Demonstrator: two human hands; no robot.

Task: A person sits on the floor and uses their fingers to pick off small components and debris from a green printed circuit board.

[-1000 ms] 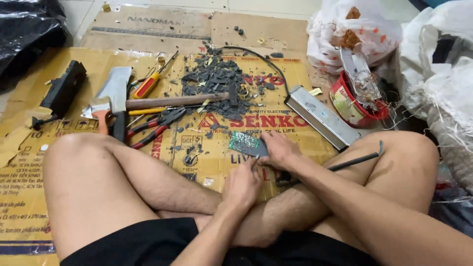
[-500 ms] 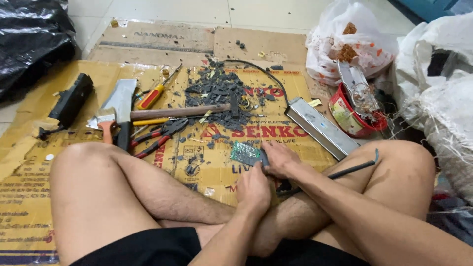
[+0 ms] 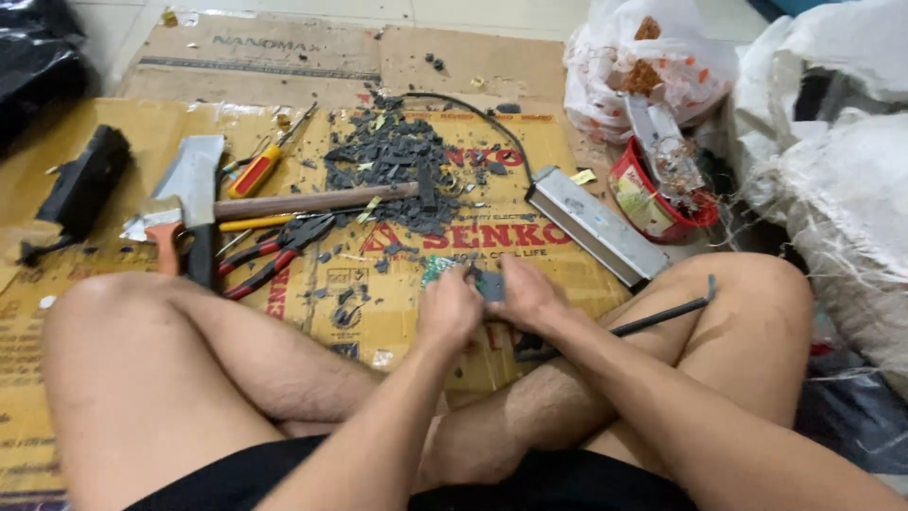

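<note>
I sit cross-legged on flattened cardboard [image 3: 113, 369]. Both hands meet over my shins on a small green circuit board [image 3: 443, 269] with a dark part on it. My left hand [image 3: 450, 308] grips its near left side, and my right hand [image 3: 528, 293] grips its right side. Most of the board is hidden by my fingers. A thin dark metal rod [image 3: 662, 316] lies across my right leg, just behind my right hand.
Ahead lie a hammer [image 3: 312, 201] and a pile of dark broken pieces [image 3: 390, 153]. Red pliers [image 3: 276, 248], a yellow screwdriver [image 3: 255, 172] and a cleaver [image 3: 194, 185] sit to the left. A long grey metal casing [image 3: 596, 225], a red bowl [image 3: 653, 203] and white sacks [image 3: 832, 170] are on the right.
Both hands have drawn closer together over the circuit board and now cover most of it. The view has shifted slightly.
</note>
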